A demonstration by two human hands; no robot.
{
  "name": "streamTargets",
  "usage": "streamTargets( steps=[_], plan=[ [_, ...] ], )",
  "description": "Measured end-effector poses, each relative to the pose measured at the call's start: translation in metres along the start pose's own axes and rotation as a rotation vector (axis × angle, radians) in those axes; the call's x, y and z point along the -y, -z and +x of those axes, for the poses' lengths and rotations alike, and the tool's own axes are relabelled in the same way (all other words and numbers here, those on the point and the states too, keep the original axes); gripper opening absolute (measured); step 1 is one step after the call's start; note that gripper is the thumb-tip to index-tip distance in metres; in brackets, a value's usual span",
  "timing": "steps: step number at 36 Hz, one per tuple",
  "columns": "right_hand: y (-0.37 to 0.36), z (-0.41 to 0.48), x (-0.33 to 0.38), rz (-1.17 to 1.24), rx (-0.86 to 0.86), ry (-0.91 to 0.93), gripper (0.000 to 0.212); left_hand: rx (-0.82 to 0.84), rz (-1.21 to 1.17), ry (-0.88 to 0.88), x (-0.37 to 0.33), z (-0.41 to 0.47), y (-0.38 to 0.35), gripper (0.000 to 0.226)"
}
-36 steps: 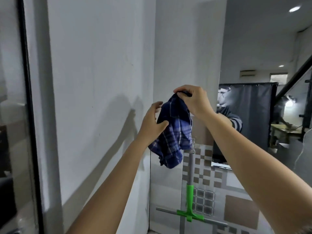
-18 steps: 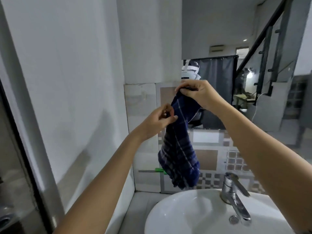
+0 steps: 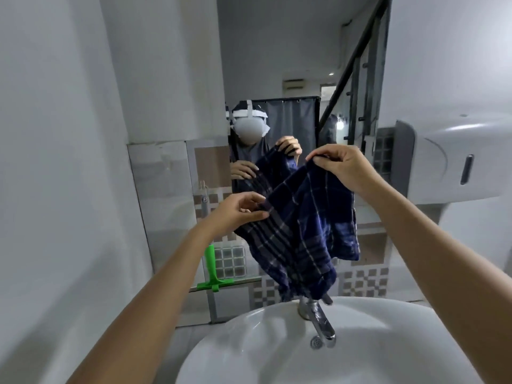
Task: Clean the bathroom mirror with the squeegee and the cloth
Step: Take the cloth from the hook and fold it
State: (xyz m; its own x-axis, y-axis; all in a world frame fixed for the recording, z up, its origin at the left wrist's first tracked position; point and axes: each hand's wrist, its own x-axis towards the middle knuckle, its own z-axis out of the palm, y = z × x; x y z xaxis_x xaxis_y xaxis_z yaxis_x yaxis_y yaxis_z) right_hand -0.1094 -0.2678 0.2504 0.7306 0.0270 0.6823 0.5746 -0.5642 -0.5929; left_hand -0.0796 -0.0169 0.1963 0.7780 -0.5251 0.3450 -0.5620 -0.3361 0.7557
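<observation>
A dark blue checked cloth (image 3: 302, 234) hangs spread between both hands in front of the mirror (image 3: 299, 79). My right hand (image 3: 342, 167) pinches its upper corner, raised at chest height. Lower and to the left, my left hand (image 3: 238, 212) grips the cloth's left edge. The cloth's bottom dangles just above the tap. A squeegee (image 3: 212, 270) with a green handle and head hangs on the tiled wall left of the mirror, untouched. The mirror reflects a person holding the same cloth.
A white washbasin (image 3: 249, 347) with a chrome tap (image 3: 318, 320) sits right below the cloth. A white wall-mounted dispenser (image 3: 457, 159) juts out on the right. A plain white wall closes the left side.
The view has swung right and down to face the mirror and basin. The cloth, bunched before, is now pulled open between my hands, which have moved apart.
</observation>
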Motion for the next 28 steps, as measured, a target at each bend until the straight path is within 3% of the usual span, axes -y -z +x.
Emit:
streamTargets(
  steps=[6,14,22,28],
  plan=[
    [0.038,-0.001,-0.019,-0.077,-0.032,-0.03,0.018,-0.064,0.007,0.044,-0.004,0.018,-0.015,0.019],
    [0.065,-0.015,-0.039,-0.174,-0.059,-0.057,0.006,-0.246,0.137,-0.073,-0.015,0.037,-0.019,0.01],
    [0.071,-0.017,-0.046,-0.211,-0.12,-0.112,0.013,-0.312,0.308,-0.101,-0.024,0.039,-0.022,0.015],
    [0.073,-0.013,-0.058,-0.204,-0.154,-0.286,0.03,-0.457,0.352,-0.097,-0.02,0.039,-0.021,0.013]
  ],
)
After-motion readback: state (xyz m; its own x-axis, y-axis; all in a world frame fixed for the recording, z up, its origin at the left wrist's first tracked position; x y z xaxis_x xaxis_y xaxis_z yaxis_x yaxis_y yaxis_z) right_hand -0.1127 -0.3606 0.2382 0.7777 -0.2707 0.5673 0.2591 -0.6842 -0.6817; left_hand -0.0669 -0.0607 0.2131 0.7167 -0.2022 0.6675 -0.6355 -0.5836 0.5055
